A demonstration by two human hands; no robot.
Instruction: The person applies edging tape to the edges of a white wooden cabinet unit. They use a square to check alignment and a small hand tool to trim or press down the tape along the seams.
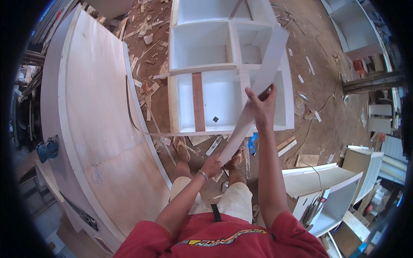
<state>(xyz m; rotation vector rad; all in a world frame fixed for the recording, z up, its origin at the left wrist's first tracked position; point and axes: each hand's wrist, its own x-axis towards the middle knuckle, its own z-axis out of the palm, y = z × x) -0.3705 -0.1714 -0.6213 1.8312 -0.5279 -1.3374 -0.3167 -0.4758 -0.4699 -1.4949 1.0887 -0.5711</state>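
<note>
A long, pale board strip (pixel 272 56) slants up and away from me across an open white cabinet (pixel 198 46) lying with its compartments facing up. My left hand (pixel 213 165) grips the strip's near end at waist height. My right hand (pixel 263 103) holds it higher up, thumb on one side and fingers bent round the other. A reddish-brown slat (pixel 198 101) lies across the cabinet's lower compartment, near a small dark square piece (pixel 215 119). A thin pale edging strip (pixel 163 134) runs along the cabinet's near edge.
A large plywood panel (pixel 92 103) with a blue tool (pixel 47 150) beside it fills my left. At right are white cabinet carcasses (pixel 327 180), a wooden beam (pixel 372 84) and a cord (pixel 309 137). Offcuts and a blue object (pixel 253 143) litter the dirt floor (pixel 314 64) around my feet.
</note>
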